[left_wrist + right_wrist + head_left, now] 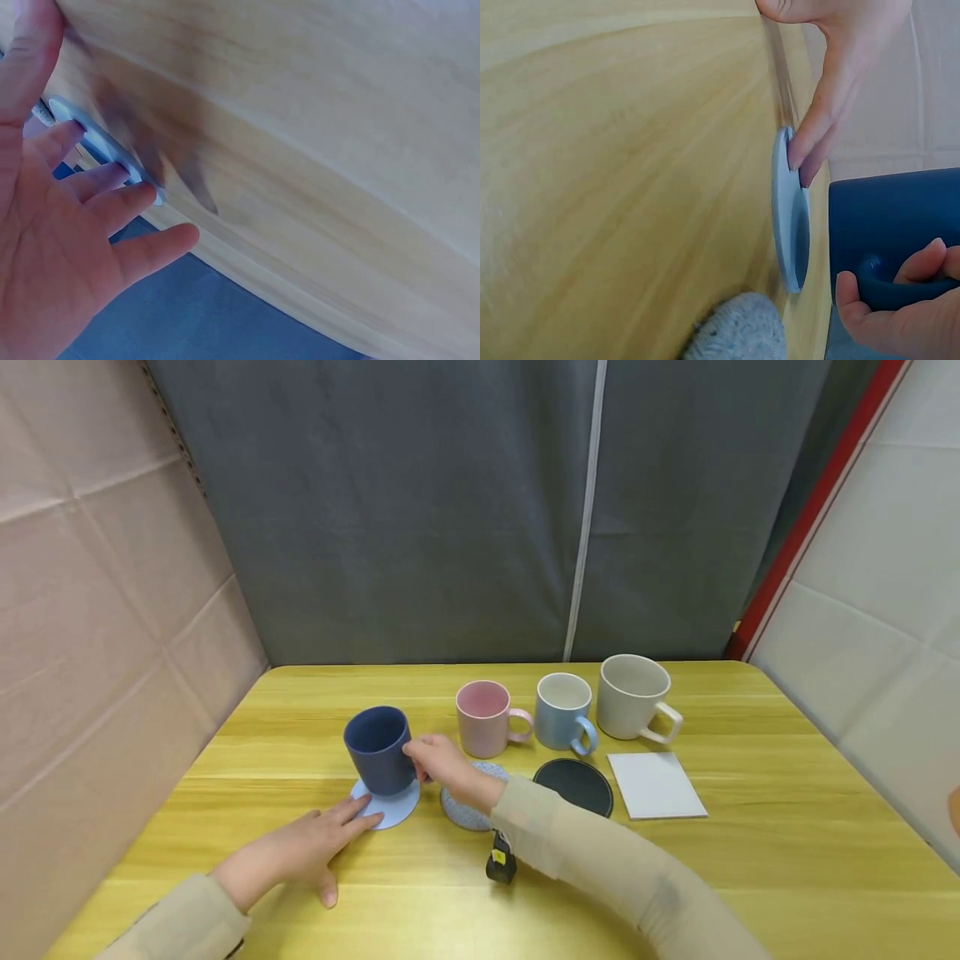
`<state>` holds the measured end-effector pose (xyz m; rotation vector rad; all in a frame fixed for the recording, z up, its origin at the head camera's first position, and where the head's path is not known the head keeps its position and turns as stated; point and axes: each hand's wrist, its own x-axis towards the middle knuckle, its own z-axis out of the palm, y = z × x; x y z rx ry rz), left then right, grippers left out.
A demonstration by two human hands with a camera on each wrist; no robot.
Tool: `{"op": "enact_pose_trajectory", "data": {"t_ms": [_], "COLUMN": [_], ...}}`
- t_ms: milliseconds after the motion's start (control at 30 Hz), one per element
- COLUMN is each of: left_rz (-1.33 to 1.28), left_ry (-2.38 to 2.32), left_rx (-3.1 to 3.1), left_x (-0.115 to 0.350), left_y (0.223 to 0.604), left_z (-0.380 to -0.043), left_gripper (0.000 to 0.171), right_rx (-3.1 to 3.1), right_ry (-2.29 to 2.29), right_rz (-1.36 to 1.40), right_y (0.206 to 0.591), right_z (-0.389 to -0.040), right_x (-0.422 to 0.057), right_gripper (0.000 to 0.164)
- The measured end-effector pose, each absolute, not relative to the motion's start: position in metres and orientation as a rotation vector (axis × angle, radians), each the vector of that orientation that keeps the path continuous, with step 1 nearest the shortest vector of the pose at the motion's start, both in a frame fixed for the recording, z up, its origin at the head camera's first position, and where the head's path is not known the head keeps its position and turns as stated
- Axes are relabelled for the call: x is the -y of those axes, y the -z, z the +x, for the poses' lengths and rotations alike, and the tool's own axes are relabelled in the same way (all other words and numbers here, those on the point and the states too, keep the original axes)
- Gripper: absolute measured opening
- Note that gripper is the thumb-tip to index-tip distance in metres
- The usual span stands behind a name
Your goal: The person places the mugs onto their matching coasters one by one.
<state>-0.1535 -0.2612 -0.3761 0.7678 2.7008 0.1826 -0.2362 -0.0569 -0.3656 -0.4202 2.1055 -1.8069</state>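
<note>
A dark blue mug [378,752] hangs upright just above a round light blue coaster [397,807]; the right wrist view shows a gap between them. My right hand [444,762] grips the mug by its handle [900,292], fingers curled round it. My left hand [311,843] rests its fingertips on the near left edge of the coaster, fingers spread and fairly straight. In the left wrist view the coaster [97,142] lies partly hidden behind those fingers.
Right of the coaster lie a grey felt coaster [463,810], partly under my right arm, a black round coaster [573,785] and a white square coaster [657,786]. Behind stand a pink mug [482,727], a light blue mug [558,722] and a large off-white mug [626,706].
</note>
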Motion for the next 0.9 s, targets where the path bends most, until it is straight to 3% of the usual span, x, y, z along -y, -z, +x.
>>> {"op": "enact_pose_trajectory", "data": {"t_ms": [900], "left_rz": [0.872], "left_ry": [-0.012], "left_rx": [-2.826], "left_x": [0.257], "left_y": [0.378], "left_z": [-0.141], "left_gripper": [0.1], "right_rx": [-2.025], "right_ry": [1.854], "right_rz": [-0.487], "right_y": [0.381], "right_z": [-0.231], "right_x": [0.057], "right_gripper": [0.036]}}
